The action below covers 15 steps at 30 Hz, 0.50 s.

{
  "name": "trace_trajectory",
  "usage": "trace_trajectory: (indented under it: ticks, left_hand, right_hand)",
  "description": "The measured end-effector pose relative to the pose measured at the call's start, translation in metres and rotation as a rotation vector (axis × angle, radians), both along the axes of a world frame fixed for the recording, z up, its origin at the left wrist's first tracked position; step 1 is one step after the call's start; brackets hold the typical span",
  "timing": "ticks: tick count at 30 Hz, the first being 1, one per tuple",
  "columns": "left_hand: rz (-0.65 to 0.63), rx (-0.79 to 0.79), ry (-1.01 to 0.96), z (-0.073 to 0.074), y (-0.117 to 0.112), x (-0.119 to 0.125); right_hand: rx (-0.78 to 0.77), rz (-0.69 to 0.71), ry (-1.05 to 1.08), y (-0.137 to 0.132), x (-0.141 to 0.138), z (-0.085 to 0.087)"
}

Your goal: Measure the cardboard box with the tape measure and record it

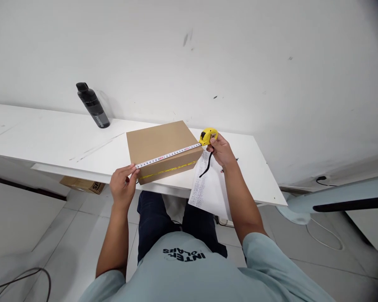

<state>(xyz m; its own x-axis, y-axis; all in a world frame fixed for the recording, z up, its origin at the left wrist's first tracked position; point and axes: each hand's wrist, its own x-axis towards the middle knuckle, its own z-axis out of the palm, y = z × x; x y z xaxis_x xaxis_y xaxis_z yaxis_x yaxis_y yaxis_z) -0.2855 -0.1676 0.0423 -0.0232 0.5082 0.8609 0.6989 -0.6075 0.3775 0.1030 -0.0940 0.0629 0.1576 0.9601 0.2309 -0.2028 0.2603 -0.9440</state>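
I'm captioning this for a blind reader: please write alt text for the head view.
A person stretches a tape across a cardboard box on a white table: the left hand pins its end, the right hand holds the yellow case. A black bottle stands behind.

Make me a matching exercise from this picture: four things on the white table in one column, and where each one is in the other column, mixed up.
Things
1. black plastic water bottle
2. brown cardboard box
3. yellow tape measure case
4. white printed paper sheet

Places
A. held in the right hand
B. hanging over the front edge of the white table
C. standing apart, near the wall
D. under the white tape blade, whose end the left hand pinches

Pairs: 1-C, 2-D, 3-A, 4-B
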Motion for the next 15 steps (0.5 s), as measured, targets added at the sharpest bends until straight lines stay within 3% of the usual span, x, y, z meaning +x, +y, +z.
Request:
trace_trajectory:
  ticks: [4, 9, 12, 15]
  left_hand:
    - [0.033, 0.161, 0.164, 0.004, -0.014, 0.003]
    - [-0.133, 0.198, 0.186, 0.010, -0.050, 0.037]
    - [-0.255, 0.139, 0.191, 0.001, -0.060, 0.066]
    - [-0.354, 0.131, 0.216, -0.010, -0.059, 0.088]
  right_hand:
    - [0.050, -0.062, -0.008, -0.025, 0.000, 0.013]
    - [0.145, -0.207, 0.016, -0.088, -0.022, 0.011]
    - [0.042, -0.221, 0.081, -0.122, -0.051, -0.001]
    - [-0.100, -0.106, 0.175, -0.144, -0.076, -0.015]
